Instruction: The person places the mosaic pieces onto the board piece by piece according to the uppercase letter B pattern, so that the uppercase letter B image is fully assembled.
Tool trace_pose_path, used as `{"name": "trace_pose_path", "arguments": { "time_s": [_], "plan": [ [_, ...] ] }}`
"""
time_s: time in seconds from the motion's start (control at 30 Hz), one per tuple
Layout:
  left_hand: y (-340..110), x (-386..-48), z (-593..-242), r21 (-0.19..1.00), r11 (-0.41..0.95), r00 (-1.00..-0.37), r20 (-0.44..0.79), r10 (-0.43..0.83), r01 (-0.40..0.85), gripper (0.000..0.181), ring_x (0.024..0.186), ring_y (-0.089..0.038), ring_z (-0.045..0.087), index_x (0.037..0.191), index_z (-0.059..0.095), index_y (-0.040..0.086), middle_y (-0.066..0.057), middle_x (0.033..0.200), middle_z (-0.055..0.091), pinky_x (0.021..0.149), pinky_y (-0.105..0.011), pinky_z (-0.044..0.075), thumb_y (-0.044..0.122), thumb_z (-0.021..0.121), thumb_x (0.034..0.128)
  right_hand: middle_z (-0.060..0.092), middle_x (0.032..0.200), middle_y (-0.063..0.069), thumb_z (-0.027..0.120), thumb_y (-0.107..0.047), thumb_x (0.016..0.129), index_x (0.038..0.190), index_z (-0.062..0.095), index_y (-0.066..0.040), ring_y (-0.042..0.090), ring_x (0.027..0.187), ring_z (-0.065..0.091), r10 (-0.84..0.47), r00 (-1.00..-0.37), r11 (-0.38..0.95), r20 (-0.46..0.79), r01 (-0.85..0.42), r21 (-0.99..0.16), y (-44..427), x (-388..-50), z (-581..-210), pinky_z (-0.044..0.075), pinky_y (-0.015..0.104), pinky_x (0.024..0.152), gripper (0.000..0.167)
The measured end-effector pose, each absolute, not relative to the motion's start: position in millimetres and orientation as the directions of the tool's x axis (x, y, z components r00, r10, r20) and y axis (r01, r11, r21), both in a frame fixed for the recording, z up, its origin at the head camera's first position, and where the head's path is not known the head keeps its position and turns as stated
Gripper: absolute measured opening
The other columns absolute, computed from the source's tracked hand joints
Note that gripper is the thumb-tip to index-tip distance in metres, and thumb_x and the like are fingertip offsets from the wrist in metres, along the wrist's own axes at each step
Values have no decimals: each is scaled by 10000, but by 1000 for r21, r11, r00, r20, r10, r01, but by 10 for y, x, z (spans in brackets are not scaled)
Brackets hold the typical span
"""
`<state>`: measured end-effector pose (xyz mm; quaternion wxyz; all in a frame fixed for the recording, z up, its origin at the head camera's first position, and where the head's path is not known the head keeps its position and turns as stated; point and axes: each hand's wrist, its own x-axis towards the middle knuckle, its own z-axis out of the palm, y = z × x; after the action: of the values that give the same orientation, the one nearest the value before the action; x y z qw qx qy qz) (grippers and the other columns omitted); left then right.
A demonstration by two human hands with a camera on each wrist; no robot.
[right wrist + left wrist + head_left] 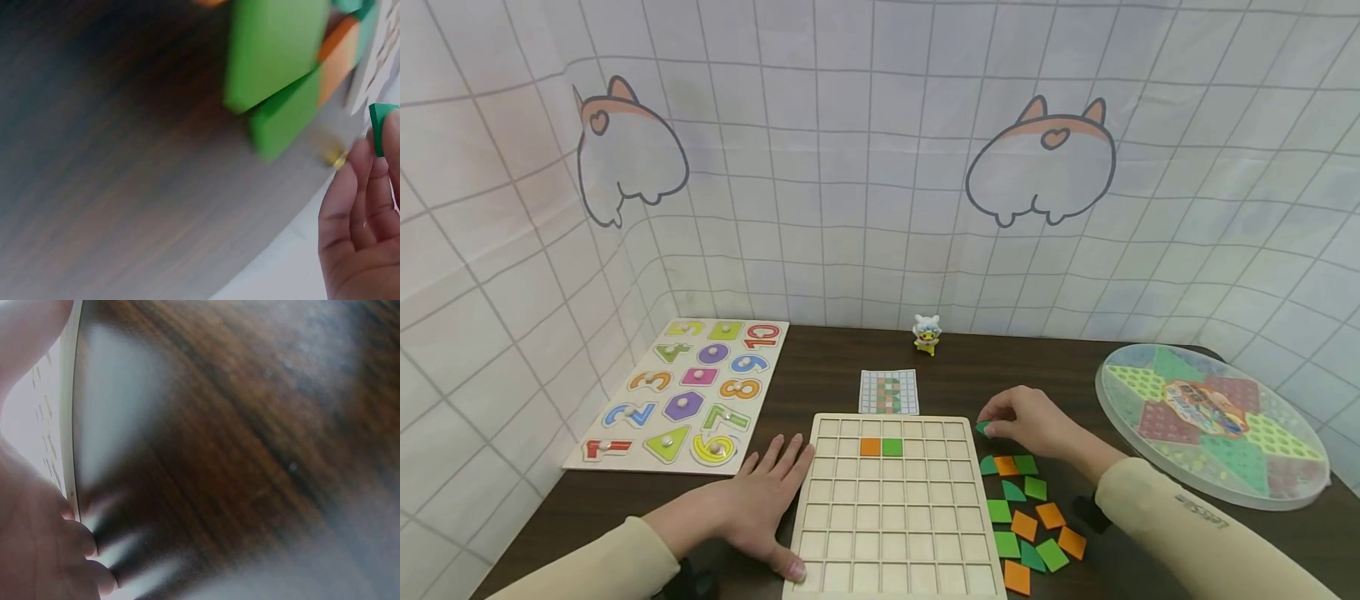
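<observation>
A pale wooden grid board (895, 508) lies in front of me, with an orange square tile (870, 447) and a green square tile (892, 447) side by side in its second row. My left hand (760, 500) rests at the board's left edge, fingers spread, thumb on the lower left rim. Past the board's upper right corner, my right hand (1026, 421) pinches a dark green quarter-round tile (378, 128) between thumb and fingers. Below that hand lie loose tiles: green squares (1006, 545), orange squares (1017, 577) and dark green quarter-rounds (1032, 556).
A small pattern card (889, 392) lies just behind the board. Farther back stands a little figurine (927, 333). At left is a number-and-shape puzzle board (655, 383); at right, a round game board (1213, 425) with a clear cover. Gridded cloth (865, 167) hangs behind the table.
</observation>
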<state>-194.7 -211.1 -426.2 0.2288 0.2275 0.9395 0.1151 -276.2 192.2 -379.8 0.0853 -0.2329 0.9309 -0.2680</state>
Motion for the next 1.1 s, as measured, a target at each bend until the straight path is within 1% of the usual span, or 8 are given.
{"name": "trace_pose_path", "arguments": {
  "time_s": [0.07,0.2,0.33,0.47,0.57,0.73,0.97,1.1],
  "plan": [
    [-2113,-1946,-4266,319,870,-794,-373,481,376,1507,1579,-459,-63,1654,43,110,-191,1725,-34,1202,-723,84,944,674,569,720,911,-12,713,-110,958,1001,763,-94,117,801,614,-471,-882,734,-28,-373,-568,1848,-2751,-3774,533,322,734,68],
    [-2124,-1944,-4276,323,865,-793,-364,488,384,1515,1578,-461,-68,1654,41,108,-196,1724,-36,1200,-726,80,955,664,563,710,877,5,719,-127,957,989,736,-77,131,784,609,-457,-888,706,-48,-330,-626,1664,-2722,-3758,516,316,714,61],
    [-2140,-1952,-4310,327,861,-792,-357,495,391,1523,1577,-457,-76,1656,35,114,-196,1724,-41,1198,-730,73,966,654,556,708,861,7,738,-125,943,982,731,-66,127,774,608,-443,-893,708,-76,-296,-642,1468,-2692,-3765,518,304,709,71],
    [-2147,-1957,-4329,328,856,-792,-348,502,398,1526,1575,-461,-78,1656,35,112,-200,1723,-44,1192,-738,72,972,647,553,690,841,-6,752,-123,932,944,748,-80,129,758,577,-435,-895,722,-95,-283,-631,1299,-2678,-3782,499,291,685,45],
    [-2146,-1955,-4320,329,856,-792,-348,502,398,1523,1575,-463,-77,1655,35,110,-200,1723,-44,1191,-739,76,972,645,557,697,828,-17,759,-120,926,906,758,-83,125,746,567,-449,-889,723,-92,-301,-622,1201,-2675,-3803,492,286,679,42],
    [-2143,-1958,-4313,339,857,-792,-353,498,388,1511,1576,-466,-70,1654,43,107,-202,1723,-38,1190,-741,79,953,665,568,716,815,-25,785,-101,897,875,761,-95,104,733,597,-475,-876,723,-85,-334,-605,1087,-2667,-3831,524,286,702,33],
    [-2139,-1959,-4316,333,858,-794,-349,498,392,1517,1577,-459,-69,1654,48,105,-200,1723,-32,1193,-736,82,957,666,561,718,797,-14,799,-48,869,838,748,-94,103,728,618,-461,-882,734,-103,-313,-603,992,-2631,-3841,534,281,686,75],
    [-2131,-1959,-4316,330,856,-792,-349,502,397,1508,1575,-471,-56,1654,34,104,-209,1721,-35,1184,-746,93,953,661,577,711,782,-22,809,-51,859,813,759,-101,106,723,603,-450,-887,752,-102,-315,-580,961,-2624,-3837,522,275,677,85]
  ]
}}
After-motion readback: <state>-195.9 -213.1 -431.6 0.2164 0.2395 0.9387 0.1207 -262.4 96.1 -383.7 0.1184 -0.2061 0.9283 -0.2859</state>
